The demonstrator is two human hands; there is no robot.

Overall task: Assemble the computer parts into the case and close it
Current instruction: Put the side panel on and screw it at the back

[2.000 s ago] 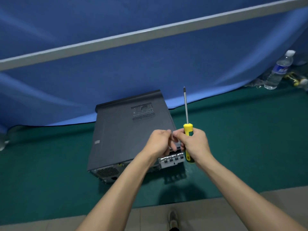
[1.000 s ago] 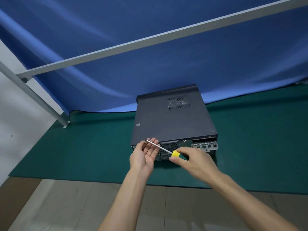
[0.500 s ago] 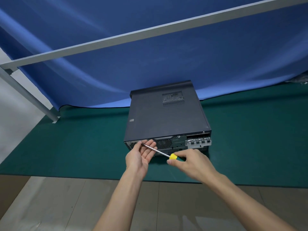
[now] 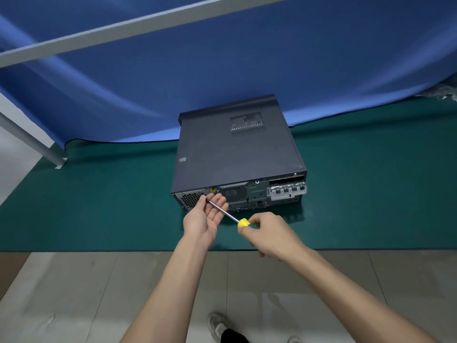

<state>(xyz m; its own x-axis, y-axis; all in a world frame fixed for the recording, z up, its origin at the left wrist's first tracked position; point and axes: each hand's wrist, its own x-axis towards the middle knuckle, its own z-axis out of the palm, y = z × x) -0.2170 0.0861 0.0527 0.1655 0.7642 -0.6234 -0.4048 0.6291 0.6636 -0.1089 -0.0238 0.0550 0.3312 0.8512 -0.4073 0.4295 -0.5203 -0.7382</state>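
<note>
A dark grey computer case point(image 4: 235, 152) lies flat on the green mat point(image 4: 99, 206), its side panel on top and its rear panel facing me. My right hand point(image 4: 269, 233) grips the yellow handle of a screwdriver point(image 4: 232, 217). The metal shaft runs up and left across the upturned palm and fingers of my left hand point(image 4: 205, 219), with the tip near the left part of the rear panel by the vent grille. The left fingers are relaxed under the shaft and touch it.
A blue cloth point(image 4: 222, 70) hangs behind the mat with a grey metal bar point(image 4: 123, 28) across it and a slanted grey leg point(image 4: 27, 142) at left. Tiled floor point(image 4: 74, 293) and my shoe point(image 4: 220, 325) lie below the mat's front edge.
The screwdriver went from upright in my right hand to lying across my left palm, tip toward the case's left rear. The view shifted; the hands have barely moved in the last half second.
</note>
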